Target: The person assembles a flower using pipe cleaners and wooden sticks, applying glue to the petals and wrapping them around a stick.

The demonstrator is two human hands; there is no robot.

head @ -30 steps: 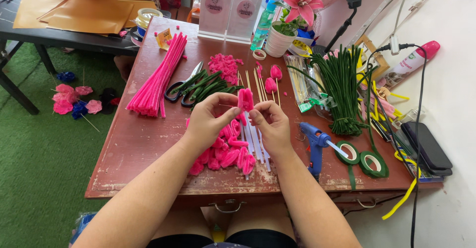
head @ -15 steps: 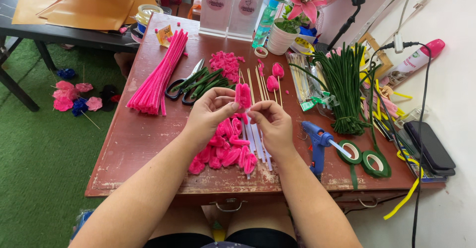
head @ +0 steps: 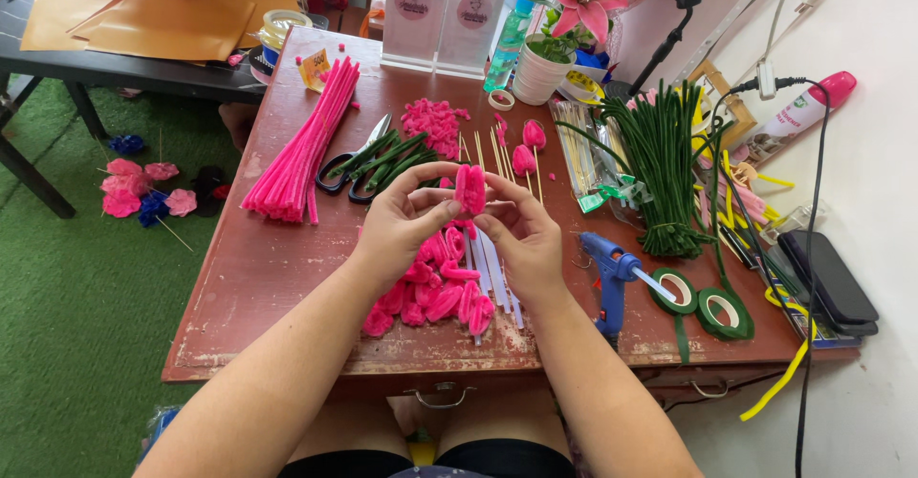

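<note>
Both hands are raised over the red wooden table (head: 258, 277) and pinch one small pink pipe-cleaner bud (head: 469, 189) between their fingertips. My left hand (head: 406, 220) grips it from the left, my right hand (head: 521, 234) from the right. Under the hands lies a heap of folded pink pipe-cleaner petals (head: 432, 292) beside several thin white sticks (head: 497, 277). Two finished pink buds on sticks (head: 526, 148) lie farther back.
A bundle of long pink pipe cleaners (head: 301, 148), black-handled scissors (head: 349, 167) and green stems (head: 392, 153) lie at the left. A blue glue gun (head: 607, 268), two green tape rolls (head: 703, 301), a green pipe-cleaner bundle (head: 665, 167) and a phone (head: 827, 282) lie right.
Both hands have lifted the pink bud slightly and drawn their fingertips closer around it. The things on the table have not moved.
</note>
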